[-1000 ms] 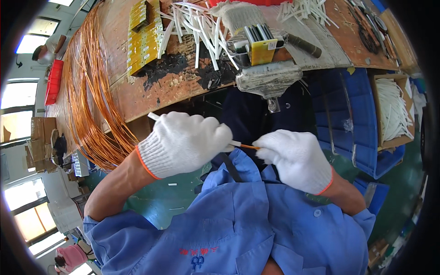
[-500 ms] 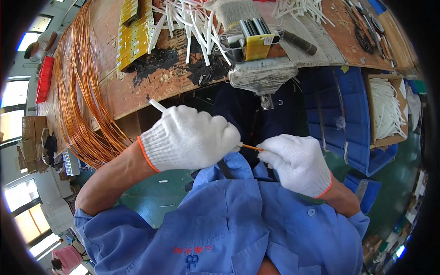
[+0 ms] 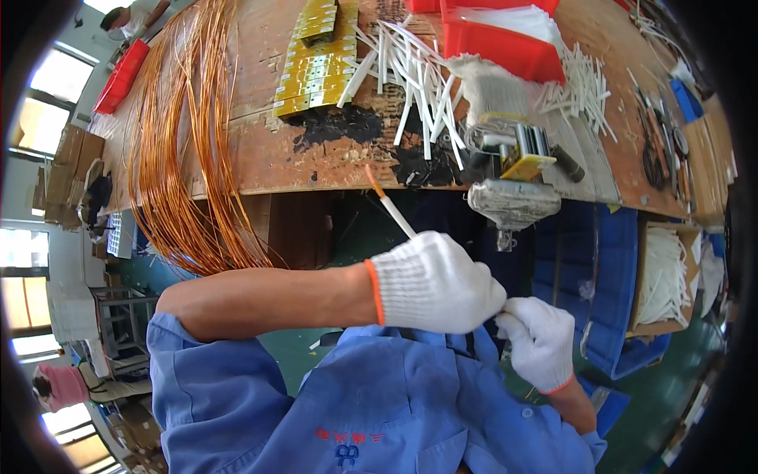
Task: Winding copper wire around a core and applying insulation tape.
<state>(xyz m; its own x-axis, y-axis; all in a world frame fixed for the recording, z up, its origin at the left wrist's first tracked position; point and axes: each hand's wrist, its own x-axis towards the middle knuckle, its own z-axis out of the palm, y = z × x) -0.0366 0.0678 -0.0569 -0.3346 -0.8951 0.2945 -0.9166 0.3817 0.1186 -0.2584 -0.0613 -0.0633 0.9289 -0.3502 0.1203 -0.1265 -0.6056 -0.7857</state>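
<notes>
White sleeve tube (image 3: 392, 210) sticks up-left out of the fisted left hand (image 3: 434, 284), below the bench's near edge (image 3: 316, 183), right hand (image 3: 541, 341) pinched shut against it; copper wire seen between hands earlier, now hidden.

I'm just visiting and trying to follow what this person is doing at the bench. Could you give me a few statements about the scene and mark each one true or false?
1. Both hands wear white knit gloves. True: the left hand and the right hand are both gloved.
2. The left hand holds a white tube with a copper-coloured tip. True.
3. The orange wire coil lies in the red bin. False: it lies on the wooden bench and hangs over its edge.
4. The person's shirt is green. False: the shirt is blue.
5. The bench holds no loose white tubes. False: many loose white tubes lie scattered on it.
</notes>
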